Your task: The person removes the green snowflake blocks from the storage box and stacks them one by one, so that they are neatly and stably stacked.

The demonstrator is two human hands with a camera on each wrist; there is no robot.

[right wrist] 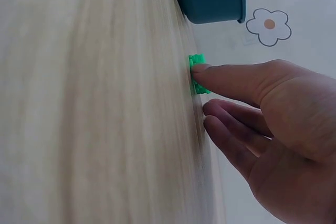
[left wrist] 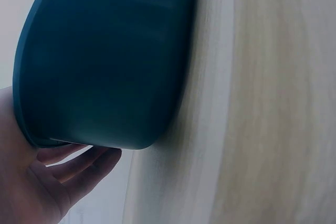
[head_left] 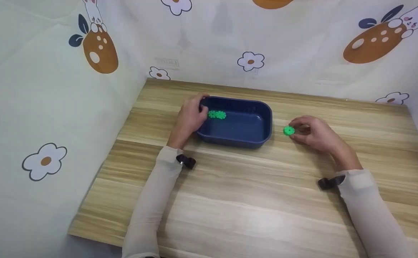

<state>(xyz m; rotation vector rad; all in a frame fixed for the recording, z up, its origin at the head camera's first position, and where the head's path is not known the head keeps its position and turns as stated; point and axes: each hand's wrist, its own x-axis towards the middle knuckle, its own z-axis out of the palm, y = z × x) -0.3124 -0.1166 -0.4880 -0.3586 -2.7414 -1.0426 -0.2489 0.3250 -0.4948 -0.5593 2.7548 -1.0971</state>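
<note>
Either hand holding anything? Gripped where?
Left hand: the blue tub, by the rim at its left end. Right hand: a green disc, perhaps a stack, pinched by its edge.

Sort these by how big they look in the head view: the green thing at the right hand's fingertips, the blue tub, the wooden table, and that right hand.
1. Wooden table
2. Blue tub
3. Right hand
4. Green thing

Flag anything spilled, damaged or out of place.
Nothing stands out: the dark-blue rectangular plastic tub sits upright, the round, notched bright-green plastic discs inside look intact, and the right hand pinches matching green plastic beside the tub.
</note>
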